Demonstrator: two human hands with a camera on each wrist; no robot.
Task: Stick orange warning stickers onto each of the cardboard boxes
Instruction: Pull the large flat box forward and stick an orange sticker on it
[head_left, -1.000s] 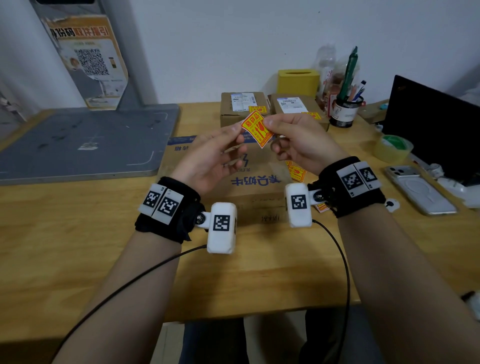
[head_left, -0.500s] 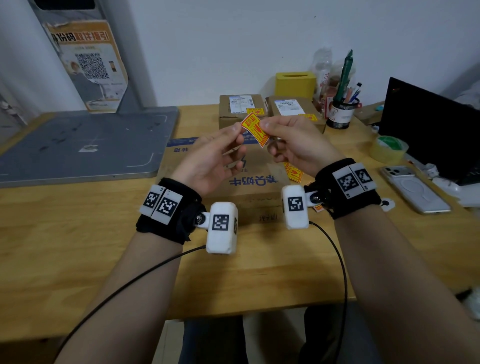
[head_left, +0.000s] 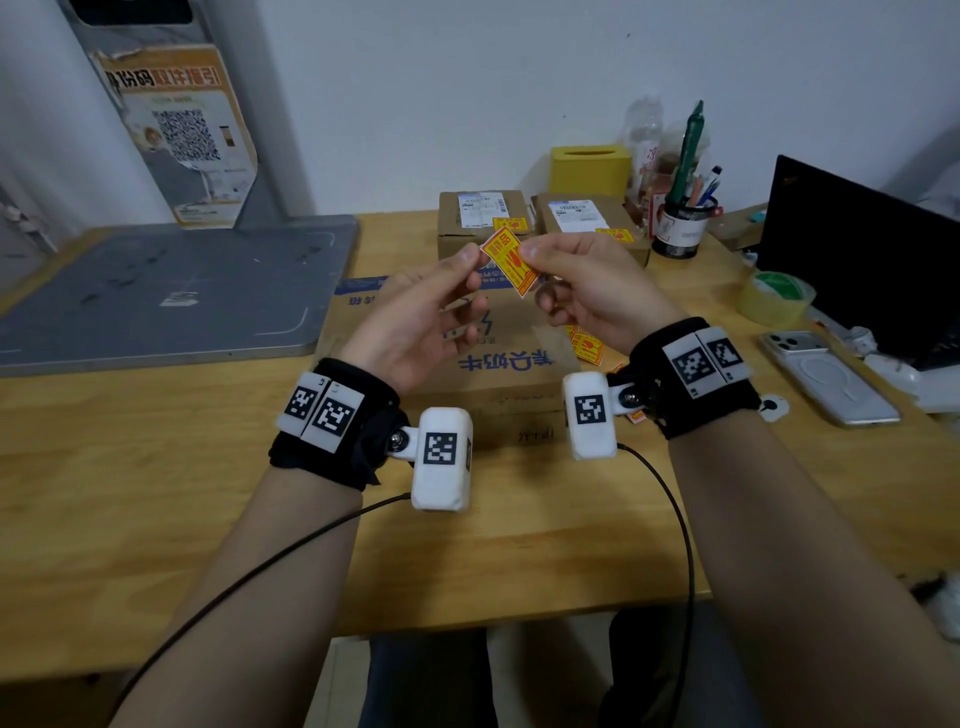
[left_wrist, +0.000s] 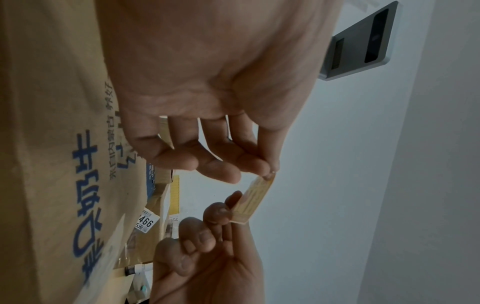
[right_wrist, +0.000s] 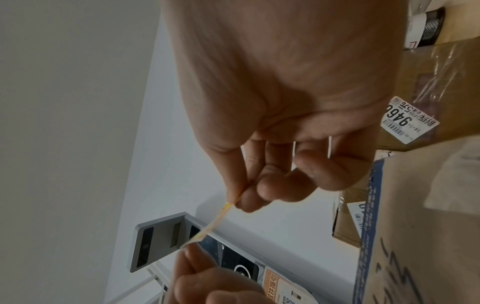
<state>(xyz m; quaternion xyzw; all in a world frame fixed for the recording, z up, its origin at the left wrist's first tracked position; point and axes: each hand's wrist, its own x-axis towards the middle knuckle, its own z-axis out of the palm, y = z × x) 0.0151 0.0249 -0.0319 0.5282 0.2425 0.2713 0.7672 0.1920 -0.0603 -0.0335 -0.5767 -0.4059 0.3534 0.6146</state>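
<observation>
Wooden table (head_left: 156, 493) under cardboard boxes (head_left: 483, 223)

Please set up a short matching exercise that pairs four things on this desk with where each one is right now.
Things:
1. held sticker
2. phone
3. tape roll
4. large box

Places:
A. lying flat on the table by the right wrist
B. pinched between the left hand and right hand
C. below both hands
D. in front of the dark screen

Pairs: 1-B, 2-A, 3-D, 4-C

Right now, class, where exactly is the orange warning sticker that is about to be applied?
In the head view, the orange warning sticker is held mid-air, centre frame, pinched between the left hand and right hand, above the big flat cardboard box.
</observation>
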